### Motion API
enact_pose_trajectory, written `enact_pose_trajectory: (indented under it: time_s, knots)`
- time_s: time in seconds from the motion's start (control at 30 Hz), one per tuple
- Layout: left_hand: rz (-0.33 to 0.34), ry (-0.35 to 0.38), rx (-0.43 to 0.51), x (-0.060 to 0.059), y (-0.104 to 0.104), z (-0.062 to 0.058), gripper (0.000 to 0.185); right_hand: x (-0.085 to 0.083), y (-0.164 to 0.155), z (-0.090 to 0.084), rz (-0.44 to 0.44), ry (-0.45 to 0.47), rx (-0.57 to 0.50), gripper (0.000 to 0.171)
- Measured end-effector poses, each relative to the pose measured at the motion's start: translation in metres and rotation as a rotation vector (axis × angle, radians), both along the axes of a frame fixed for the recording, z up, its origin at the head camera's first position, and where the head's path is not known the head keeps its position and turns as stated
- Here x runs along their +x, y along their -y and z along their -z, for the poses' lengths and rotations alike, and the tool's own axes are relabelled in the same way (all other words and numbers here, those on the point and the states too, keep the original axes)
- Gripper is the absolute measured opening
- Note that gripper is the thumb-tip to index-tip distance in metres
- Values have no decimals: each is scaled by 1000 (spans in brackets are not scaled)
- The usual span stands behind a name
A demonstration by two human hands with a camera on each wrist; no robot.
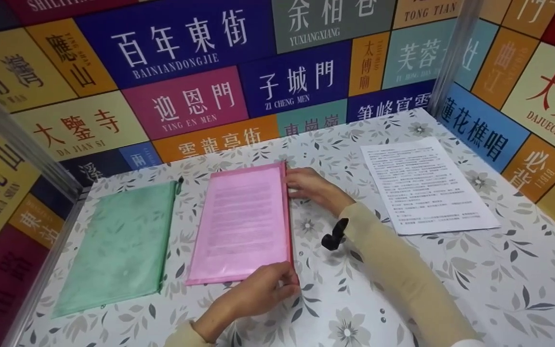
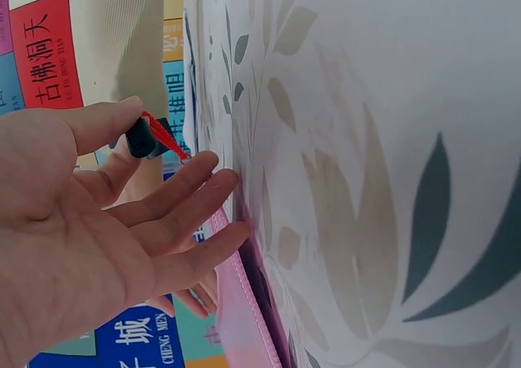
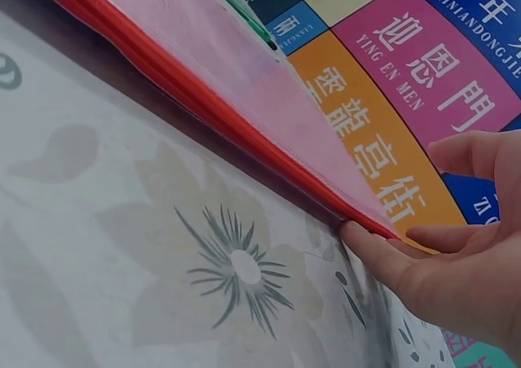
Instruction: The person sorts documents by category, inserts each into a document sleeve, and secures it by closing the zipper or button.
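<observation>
A pink zip document pouch [image 1: 244, 221] lies on the table with printed paper showing through it. Along its right side runs a red zipper [image 3: 195, 111]. My left hand [image 1: 265, 289] is at the near right corner. In the left wrist view, thumb and index finger of the left hand [image 2: 122, 213] pinch a black zipper pull [image 2: 141, 138] on a red cord [image 2: 167, 136]; the other fingers extend toward the pouch edge. My right hand [image 1: 318, 188] holds the far right corner. The right wrist view shows fingertips [image 3: 362, 242] of the right hand [image 3: 456, 262] at the zipper's end.
To the left lies a green zip pouch [image 1: 118, 246] with a dark pull at its far right corner. A stack of printed paper [image 1: 427, 188] is at the right. Colourful lettered panels [image 1: 191, 43] wall in the flower-patterned table [image 1: 335, 299]. A black strap [image 1: 335, 236] hangs at the right wrist.
</observation>
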State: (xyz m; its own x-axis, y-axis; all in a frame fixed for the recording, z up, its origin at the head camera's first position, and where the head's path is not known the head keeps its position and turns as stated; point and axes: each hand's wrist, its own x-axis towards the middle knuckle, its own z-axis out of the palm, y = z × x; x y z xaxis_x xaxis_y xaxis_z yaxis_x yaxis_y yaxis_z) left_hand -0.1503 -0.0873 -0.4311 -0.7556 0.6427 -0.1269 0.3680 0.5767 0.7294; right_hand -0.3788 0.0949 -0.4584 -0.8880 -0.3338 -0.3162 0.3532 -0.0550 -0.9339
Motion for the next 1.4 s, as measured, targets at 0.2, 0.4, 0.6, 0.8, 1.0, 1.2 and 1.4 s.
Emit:
enact_pose_trajectory:
  time_s: [0.2,0.4,0.6,0.8,1.0,1.2,1.4]
  knots:
    - [28,-23,-34,-3,-2,-2,8,2,-1,-1,10,-3,-27,55]
    - [53,-57,-76,-5,-2,-4,12,6,-3,0,39,-12,5,60]
    - [46,-16,-54,-7,4,-5,16,11,-4,2,62,-13,62,55]
    - [-22,29,-11,-7,22,-8,20,17,-17,-6,57,-77,177,46]
    - [-98,18,32,-3,46,-14,27,27,-39,-16,36,-255,342,38]
    - [-213,-18,16,-2,70,-21,34,40,-55,-26,48,-429,480,30]
    - [-356,-44,18,2,94,-23,36,55,-72,-34,50,-604,665,25]
